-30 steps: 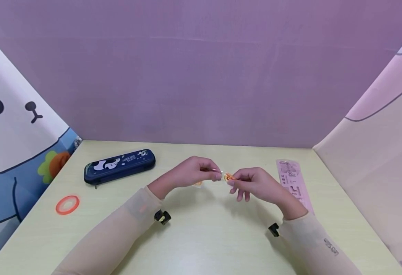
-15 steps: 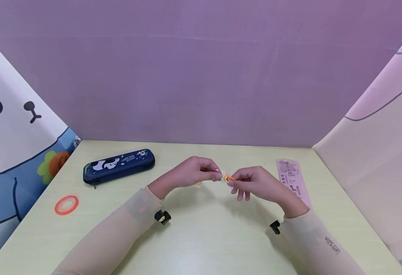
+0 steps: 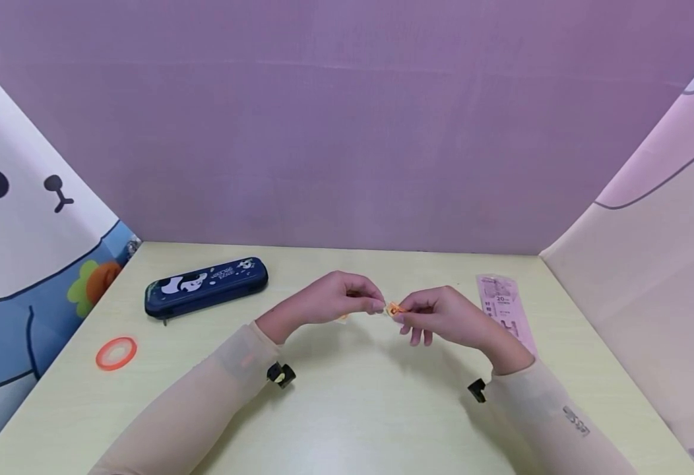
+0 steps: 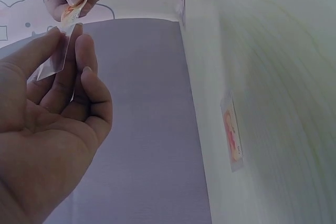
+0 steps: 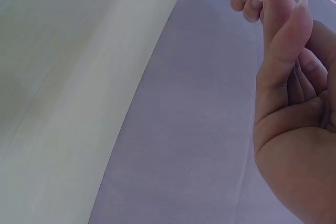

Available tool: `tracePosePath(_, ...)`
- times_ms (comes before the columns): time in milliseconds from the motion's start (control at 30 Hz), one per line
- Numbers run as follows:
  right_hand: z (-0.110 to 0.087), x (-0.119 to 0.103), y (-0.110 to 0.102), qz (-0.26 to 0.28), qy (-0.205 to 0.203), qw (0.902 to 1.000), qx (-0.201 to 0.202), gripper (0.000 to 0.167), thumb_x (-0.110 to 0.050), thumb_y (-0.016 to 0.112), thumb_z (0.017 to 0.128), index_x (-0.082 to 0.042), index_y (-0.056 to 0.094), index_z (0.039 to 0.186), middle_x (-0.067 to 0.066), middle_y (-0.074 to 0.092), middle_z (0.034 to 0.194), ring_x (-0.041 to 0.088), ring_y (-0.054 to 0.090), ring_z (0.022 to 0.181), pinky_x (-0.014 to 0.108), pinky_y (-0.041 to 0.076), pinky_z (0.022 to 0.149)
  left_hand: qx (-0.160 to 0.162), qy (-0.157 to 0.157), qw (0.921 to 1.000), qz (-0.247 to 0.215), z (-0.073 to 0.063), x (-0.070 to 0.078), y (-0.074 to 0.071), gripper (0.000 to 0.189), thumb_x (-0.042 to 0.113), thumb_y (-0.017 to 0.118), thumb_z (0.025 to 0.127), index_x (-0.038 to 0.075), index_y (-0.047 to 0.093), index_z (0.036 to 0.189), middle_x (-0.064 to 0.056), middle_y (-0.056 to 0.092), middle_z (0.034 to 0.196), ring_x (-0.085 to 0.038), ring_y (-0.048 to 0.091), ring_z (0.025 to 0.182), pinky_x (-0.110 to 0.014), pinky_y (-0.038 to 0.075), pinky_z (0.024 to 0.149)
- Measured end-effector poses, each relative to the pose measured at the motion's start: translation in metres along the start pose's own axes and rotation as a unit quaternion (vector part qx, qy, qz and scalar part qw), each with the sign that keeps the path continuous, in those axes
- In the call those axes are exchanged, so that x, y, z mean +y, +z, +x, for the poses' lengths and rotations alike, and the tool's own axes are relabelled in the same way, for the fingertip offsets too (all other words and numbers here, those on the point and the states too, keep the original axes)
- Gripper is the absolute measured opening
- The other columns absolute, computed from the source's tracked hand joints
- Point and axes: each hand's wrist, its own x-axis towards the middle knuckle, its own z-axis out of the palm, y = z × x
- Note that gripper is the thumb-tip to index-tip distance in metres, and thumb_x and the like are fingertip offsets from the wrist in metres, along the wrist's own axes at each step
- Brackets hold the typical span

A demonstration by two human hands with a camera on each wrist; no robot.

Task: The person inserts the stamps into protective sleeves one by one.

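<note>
Between the two hands, above the table, is a small strip of clear film with an orange printed part [image 3: 392, 308]. My left hand [image 3: 344, 298] pinches its clear end [image 4: 54, 66] between thumb and fingers, which shows in the left wrist view. At the orange end, my right hand [image 3: 442, 320] grips the strip with thumb and forefinger, its other fingers loosely bent. In the right wrist view the fingers of the right hand [image 5: 294, 66] hide the strip. A similar flat clear piece with orange print [image 4: 232, 136] lies on the table, partly behind the left hand in the head view.
A dark blue pencil case [image 3: 207, 288] with panda pictures lies at the back left of the table [image 3: 347, 415]. Nearer the front left is an orange ring-shaped roll [image 3: 116, 353]. A pink printed package [image 3: 504, 307] lies to the right, partly behind the right forearm.
Both hands stay almost in place, still gripping the strip. Its orange part has turned slightly between the fingers, and less clear film shows in the gap.
</note>
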Motion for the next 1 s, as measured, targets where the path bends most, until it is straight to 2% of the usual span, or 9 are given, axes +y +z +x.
tracePosePath(167,-0.001,0.001,-0.001,0.002,-0.004,1.0,0.005,0.011,-0.019,0.069,0.105,-0.015,0.079,0.109,0.019,0.079,0.099,0.022,0.076,0.072,0.035,0.062,0.062,-0.005,0.004,1.0,0.0,-0.001,0.0,0.001,0.017,0.038,0.072,0.103,0.026,0.08,0.113,0.003,0.08,0.108,-0.023,0.074,0.107,-0.031,0.056,0.086)
tracePosePath(300,-0.002,0.002,-0.002,-0.001,-0.006,0.9999,0.011,0.012,-0.017,0.068,0.105,-0.016,0.078,0.113,0.01,0.079,0.096,0.023,0.077,0.072,0.035,0.062,0.062,-0.015,0.002,0.9999,-0.001,-0.002,0.002,0.002,0.023,0.038,0.071,0.105,0.022,0.079,0.118,-0.001,0.081,0.113,-0.027,0.073,0.11,-0.03,0.055,0.084)
tracePosePath(400,-0.002,0.002,-0.002,0.0,-0.008,0.9999,0.013,0.013,-0.017,0.068,0.106,-0.016,0.077,0.115,0.006,0.078,0.094,0.024,0.077,0.072,0.035,0.062,0.062,-0.017,0.001,0.9998,-0.001,-0.003,0.004,0.002,0.023,0.037,0.07,0.105,0.021,0.079,0.12,0.002,0.081,0.113,-0.022,0.074,0.109,-0.033,0.057,0.088)
tracePosePath(533,-0.002,0.002,-0.002,0.004,-0.01,0.9998,0.014,0.013,-0.016,0.068,0.106,-0.016,0.076,0.116,0.007,0.077,0.094,0.026,0.076,0.072,0.036,0.062,0.062,-0.003,0.007,0.9999,0.013,-0.002,0.005,0.004,0.022,0.036,0.07,0.105,0.022,0.079,0.119,0.006,0.08,0.111,-0.011,0.072,0.102,-0.034,0.058,0.088)
tracePosePath(700,-0.002,0.002,-0.002,0.005,-0.008,0.9998,0.017,0.013,-0.014,0.067,0.106,-0.016,0.076,0.115,0.007,0.077,0.094,0.025,0.077,0.072,0.036,0.063,0.061,0.03,0.033,0.9977,0.052,-0.001,0.005,0.009,0.015,0.034,0.07,0.105,0.027,0.078,0.115,0.008,0.079,0.101,-0.011,0.064,0.087,-0.027,0.052,0.074)
tracePosePath(767,-0.002,0.001,-0.001,0.003,-0.01,0.9998,0.017,0.014,-0.013,0.066,0.106,-0.016,0.076,0.116,0.006,0.077,0.093,0.025,0.077,0.072,0.036,0.063,0.061,0.035,0.04,0.9967,0.061,-0.001,0.007,0.01,0.014,0.033,0.07,0.105,0.027,0.078,0.115,0.007,0.079,0.101,-0.011,0.062,0.085,-0.026,0.051,0.072)
tracePosePath(867,-0.002,0.002,-0.001,0.001,-0.013,0.9998,0.016,0.015,-0.013,0.065,0.106,-0.017,0.076,0.116,0.006,0.076,0.093,0.024,0.077,0.072,0.036,0.063,0.062,0.033,0.046,0.9961,0.067,-0.001,0.011,0.011,0.015,0.032,0.07,0.105,0.026,0.078,0.116,0.003,0.081,0.106,-0.011,0.064,0.088,-0.026,0.052,0.075)
tracePosePath(1000,-0.002,0.001,-0.001,-0.003,-0.015,0.9998,0.015,0.014,-0.013,0.065,0.106,-0.017,0.076,0.115,0.007,0.076,0.092,0.023,0.076,0.071,0.036,0.063,0.062,0.032,0.053,0.9955,0.071,-0.001,0.013,0.013,0.014,0.03,0.07,0.105,0.025,0.078,0.116,0.004,0.081,0.11,-0.01,0.065,0.091,-0.027,0.055,0.079)
